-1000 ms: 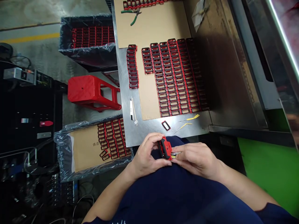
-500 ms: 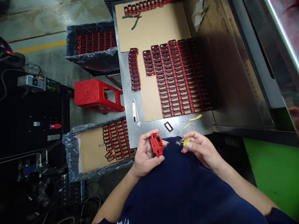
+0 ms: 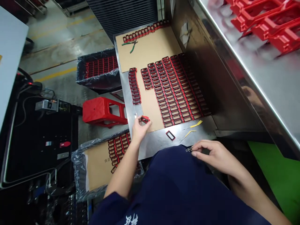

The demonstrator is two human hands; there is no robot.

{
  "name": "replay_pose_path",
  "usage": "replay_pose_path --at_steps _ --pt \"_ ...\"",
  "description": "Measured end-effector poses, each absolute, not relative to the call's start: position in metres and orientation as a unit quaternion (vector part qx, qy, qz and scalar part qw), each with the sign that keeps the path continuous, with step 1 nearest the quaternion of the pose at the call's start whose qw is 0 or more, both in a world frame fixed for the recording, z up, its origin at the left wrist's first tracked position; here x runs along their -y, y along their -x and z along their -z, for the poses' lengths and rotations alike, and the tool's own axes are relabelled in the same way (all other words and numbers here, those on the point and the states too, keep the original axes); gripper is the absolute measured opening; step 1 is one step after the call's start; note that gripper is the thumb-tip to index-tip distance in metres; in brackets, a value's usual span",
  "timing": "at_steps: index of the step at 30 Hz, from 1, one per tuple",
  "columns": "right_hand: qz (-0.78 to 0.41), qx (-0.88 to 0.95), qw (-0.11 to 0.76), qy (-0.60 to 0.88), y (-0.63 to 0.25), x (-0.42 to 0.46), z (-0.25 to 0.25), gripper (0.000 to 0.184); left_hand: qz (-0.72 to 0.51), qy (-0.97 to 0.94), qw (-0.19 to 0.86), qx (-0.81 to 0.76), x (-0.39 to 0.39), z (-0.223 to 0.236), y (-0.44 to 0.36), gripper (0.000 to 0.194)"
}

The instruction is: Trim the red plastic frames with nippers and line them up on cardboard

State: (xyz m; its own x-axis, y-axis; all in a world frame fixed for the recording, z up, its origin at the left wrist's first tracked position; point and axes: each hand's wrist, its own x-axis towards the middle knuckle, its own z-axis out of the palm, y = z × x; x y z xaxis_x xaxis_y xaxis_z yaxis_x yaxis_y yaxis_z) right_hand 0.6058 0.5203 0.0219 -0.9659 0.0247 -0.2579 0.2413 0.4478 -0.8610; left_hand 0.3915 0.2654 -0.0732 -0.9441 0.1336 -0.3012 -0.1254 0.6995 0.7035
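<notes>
The head camera looks forward and steeply down from above the near edge of the metal table (image 3: 153,144).

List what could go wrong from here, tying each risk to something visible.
The left hand holds a red part near the column of frames, so it might nudge them.
The right hand pinches a small metal piece by the fingertips; it could slip.
The thin-tipped yellow tools lie just beyond the right hand and might prick it.
</notes>
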Motion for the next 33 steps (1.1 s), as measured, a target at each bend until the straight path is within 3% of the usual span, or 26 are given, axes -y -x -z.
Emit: replay_pose_path --at_steps 5,12,16,19,21,24,33 --pt "0.554 -0.814 0.146 -0.099 -0.612 -0.501 -0.013 0.02 -0.221 0.104 0.132 -0.961 -0.284 0.105 -0.302 0.054" --pt "0.564 -0.807 0.142 -0.106 -0.612 -0.494 -0.014 0.017 -0.121 0.081 0.095 -0.985 -0.299 0.107 -0.278 0.066" --pt "0.595 -0.784 0.142 -0.104 -0.615 -0.495 -0.013 0.019 -0.113 -0.055 0.098 -0.987 -0.3 0.096 -0.323 0.06" --pt "0.633 -0.749 0.153 -0.118 -0.616 -0.499 -0.01 0.022 -0.131 -0.242 0.174 -0.946 -0.306 0.095 -0.389 0.053" --pt "0.639 -0.742 0.154 -0.131 -0.614 -0.502 -0.01 0.023 -0.132 -0.315 0.217 -0.915 -0.315 0.099 -0.43 0.06" --pt "0.637 -0.744 0.153 -0.13 -0.609 -0.503 -0.012 0.025 -0.117 -0.331 0.245 -0.904 -0.33 0.106 -0.465 0.068" --pt "0.646 -0.733 0.175 -0.121 -0.601 -0.498 -0.011 0.021 -0.13 -0.307 0.281 -0.9 -0.322 0.118 -0.471 0.045"
